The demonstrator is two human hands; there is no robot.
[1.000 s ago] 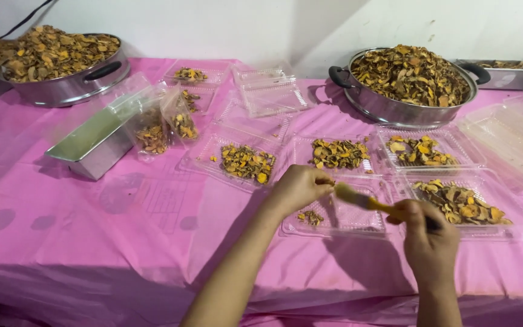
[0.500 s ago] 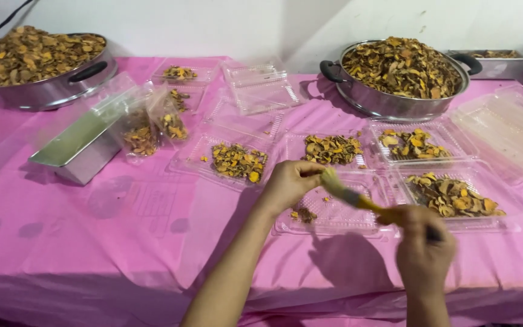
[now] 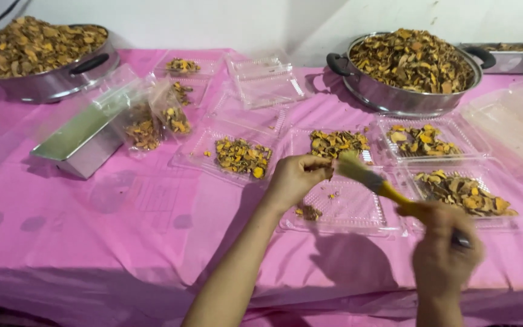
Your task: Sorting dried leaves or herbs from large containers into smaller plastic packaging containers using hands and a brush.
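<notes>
1. My left hand point(image 3: 295, 178) has its grip pinched shut on a small dried piece, too hidden by my fingers to make out, held above the nearly empty clear tray point(image 3: 340, 209).
2. My right hand point(image 3: 443, 254) grips the yellow-handled brush point(image 3: 373, 181), bristles touching that piece.
3. I judge this the brushing step; next calls for light strokes, keeping the pinch firm.
4. A filled tray point(image 3: 464, 194) lies just beside on the pink table point(image 3: 92, 230).
</notes>
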